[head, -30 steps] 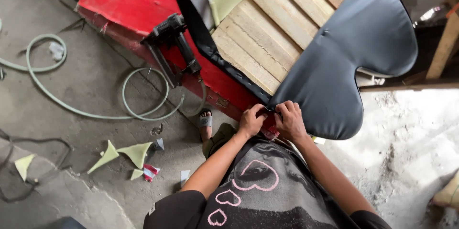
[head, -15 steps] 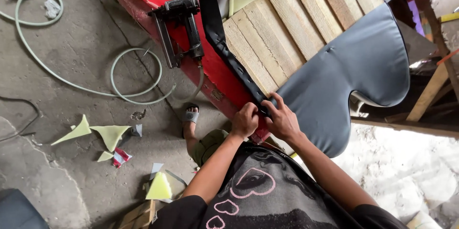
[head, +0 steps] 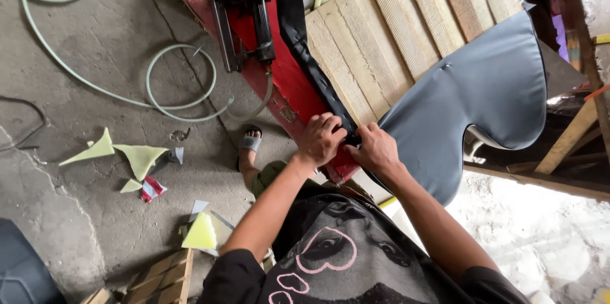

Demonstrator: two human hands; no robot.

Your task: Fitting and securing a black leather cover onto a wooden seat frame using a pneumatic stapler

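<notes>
My left hand (head: 321, 140) and my right hand (head: 376, 149) meet at the near corner of a slatted wooden panel (head: 394, 31). Both pinch the edge of a black fabric strip (head: 293, 31) that runs along the panel's left side. A grey leatherette cover (head: 483, 94) hangs folded back off the panel to the right of my right hand. The panel rests on a red work table (head: 254, 69). A black pneumatic stapler (head: 244, 18) lies on the red surface, up and left of my left hand.
A pale green air hose (head: 159, 88) loops over the concrete floor at left. Yellow-green foam scraps (head: 136, 158) lie scattered there. My sandalled foot (head: 249, 145) stands by the table. A wooden beam (head: 569, 142) crosses at right. A small wooden frame (head: 159, 282) sits bottom left.
The view has shifted closer to the table corner. Both hands stay together on the fabric edge at the panel's corner, fingers pressing a little further over it.
</notes>
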